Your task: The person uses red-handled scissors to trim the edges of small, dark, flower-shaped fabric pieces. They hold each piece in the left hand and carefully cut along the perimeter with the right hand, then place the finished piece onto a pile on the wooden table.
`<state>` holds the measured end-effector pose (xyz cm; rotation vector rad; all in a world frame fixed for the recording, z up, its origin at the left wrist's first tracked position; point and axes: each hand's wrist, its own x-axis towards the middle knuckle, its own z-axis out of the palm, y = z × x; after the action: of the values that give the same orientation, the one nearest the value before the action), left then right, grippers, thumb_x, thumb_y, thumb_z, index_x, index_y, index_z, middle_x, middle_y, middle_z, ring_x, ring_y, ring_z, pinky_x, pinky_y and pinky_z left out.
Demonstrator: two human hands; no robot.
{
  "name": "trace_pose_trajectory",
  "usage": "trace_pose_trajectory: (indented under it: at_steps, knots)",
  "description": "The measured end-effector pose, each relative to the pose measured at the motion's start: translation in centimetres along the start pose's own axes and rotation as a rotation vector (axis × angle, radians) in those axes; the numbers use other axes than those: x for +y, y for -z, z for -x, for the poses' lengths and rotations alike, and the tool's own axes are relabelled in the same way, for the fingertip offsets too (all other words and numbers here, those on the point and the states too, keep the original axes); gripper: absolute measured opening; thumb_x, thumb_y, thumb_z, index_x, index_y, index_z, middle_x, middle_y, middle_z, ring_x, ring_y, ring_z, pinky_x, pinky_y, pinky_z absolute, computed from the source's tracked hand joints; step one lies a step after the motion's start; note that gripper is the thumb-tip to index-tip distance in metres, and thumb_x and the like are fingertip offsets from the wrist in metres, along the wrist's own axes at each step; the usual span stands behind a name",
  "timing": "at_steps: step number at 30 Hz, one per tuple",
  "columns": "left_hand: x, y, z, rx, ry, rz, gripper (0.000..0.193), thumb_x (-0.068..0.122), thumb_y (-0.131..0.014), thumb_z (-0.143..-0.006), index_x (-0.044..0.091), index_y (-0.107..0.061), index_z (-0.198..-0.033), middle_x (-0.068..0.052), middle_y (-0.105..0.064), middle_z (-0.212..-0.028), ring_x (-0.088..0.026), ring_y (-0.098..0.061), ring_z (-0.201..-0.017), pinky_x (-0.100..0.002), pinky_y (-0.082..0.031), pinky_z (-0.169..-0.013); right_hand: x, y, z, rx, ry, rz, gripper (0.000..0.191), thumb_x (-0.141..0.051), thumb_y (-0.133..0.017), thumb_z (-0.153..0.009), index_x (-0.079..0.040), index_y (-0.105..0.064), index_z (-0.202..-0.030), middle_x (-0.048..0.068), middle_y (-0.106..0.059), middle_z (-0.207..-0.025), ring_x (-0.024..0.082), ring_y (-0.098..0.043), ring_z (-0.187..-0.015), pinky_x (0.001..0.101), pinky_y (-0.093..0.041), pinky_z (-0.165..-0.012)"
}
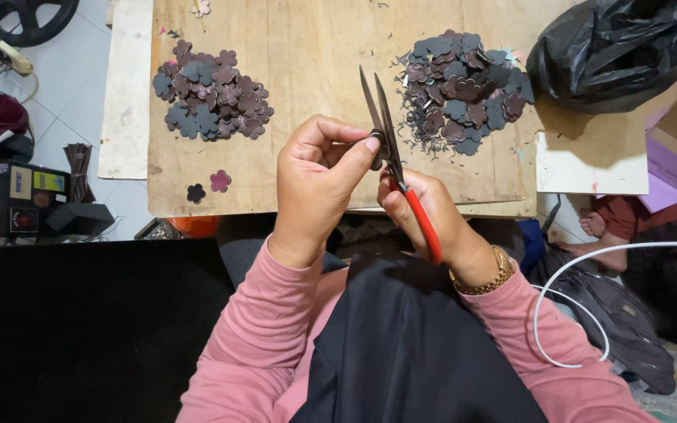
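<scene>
Above a wooden bench [307,47], the right hand [432,223] grips red-handled scissors [401,180], the left hand [319,184] pinches a small dark piece [376,139] at the blades; flower cutout piles [211,102] lie beyond both hands.

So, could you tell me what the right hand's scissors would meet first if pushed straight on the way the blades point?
The right hand aims the red-handled scissors up the bare wooden board; the way looks free, though depth is unclear.
</scene>
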<state>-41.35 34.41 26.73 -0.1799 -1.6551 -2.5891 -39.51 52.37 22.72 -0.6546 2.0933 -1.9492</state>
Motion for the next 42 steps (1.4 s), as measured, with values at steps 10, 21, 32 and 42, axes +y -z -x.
trace_pose_trajectory:
  at_steps: [10,21,32,42]
  knots:
    - [0.6,0.6,-0.4,-0.02,0.029,-0.027,0.025,-0.004,-0.071,-0.094,0.002,-0.061,-0.116,-0.003,-0.068,-0.102,-0.006,-0.063,-0.089,-0.021,-0.053,-0.083,0.7,0.2,-0.3,-0.022,-0.039,-0.077,0.056,-0.061,-0.053,-0.102,-0.005,-0.056,-0.109,-0.003,-0.052,-0.088,0.007,-0.048,-0.078,0.0224,-0.044,-0.07]
    - [-0.1,0.8,-0.5,0.055,0.077,-0.102,0.012,0.005,-0.075,-0.095,0.003,-0.065,-0.101,-0.002,-0.071,-0.09,-0.003,-0.06,-0.074,-0.018,-0.047,-0.065,-0.3,-0.4,-0.6,-0.098,0.026,0.06,0.065,-0.066,-0.049,-0.101,-0.003,-0.054,-0.117,0.003,-0.054,-0.1,0.011,-0.053,-0.088,0.0265,-0.049,-0.079]
    - [-1.2,1.3,-0.6,0.029,0.03,-0.043,0.011,-0.002,-0.072,-0.094,0.0,-0.062,-0.099,-0.005,-0.071,-0.094,-0.006,-0.067,-0.083,-0.02,-0.055,-0.075,0.3,-0.4,-0.9,-0.057,0.06,0.066,0.065,-0.067,-0.048,-0.103,-0.003,-0.053,-0.111,0.003,-0.053,-0.1,0.013,-0.052,-0.092,0.0273,-0.047,-0.083]
    - [-1.2,1.3,-0.6,0.026,0.029,-0.033,0.011,-0.003,-0.072,-0.094,0.0,-0.062,-0.099,-0.006,-0.071,-0.094,-0.007,-0.068,-0.084,-0.021,-0.057,-0.076,0.5,-0.7,-0.7,-0.05,-0.03,0.016,0.065,-0.07,-0.044,-0.101,-0.005,-0.053,-0.103,0.0,-0.051,-0.087,0.009,-0.05,-0.075,0.0247,-0.047,-0.067]
